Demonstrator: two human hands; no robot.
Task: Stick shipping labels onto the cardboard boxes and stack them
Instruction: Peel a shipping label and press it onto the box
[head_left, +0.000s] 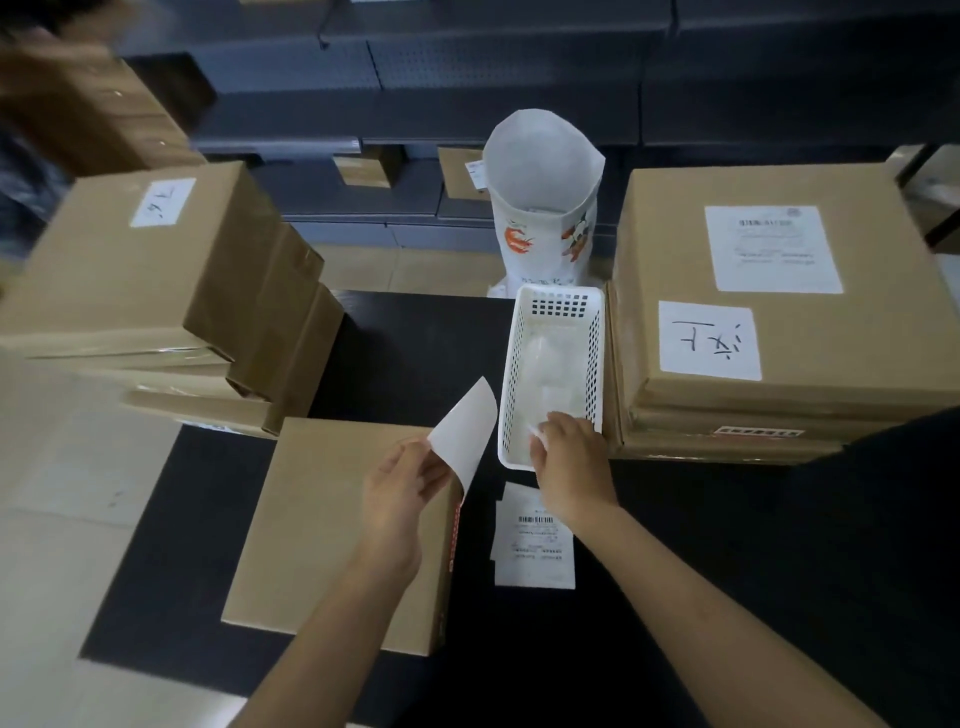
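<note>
Black tabletop in the middle. Beyond its far edge, tan tiled floor and, standing on it, a tall open white bag printed in orange. Behind the bag, rows of dark grey metal shelving across the whole back. Left of the tabletop, pale floor. Dim, even light.

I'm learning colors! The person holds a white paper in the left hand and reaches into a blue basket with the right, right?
Only the color is off: the basket is white, not blue, as the head view shows. The left hand does hold the white paper, and the right hand reaches in.
</note>
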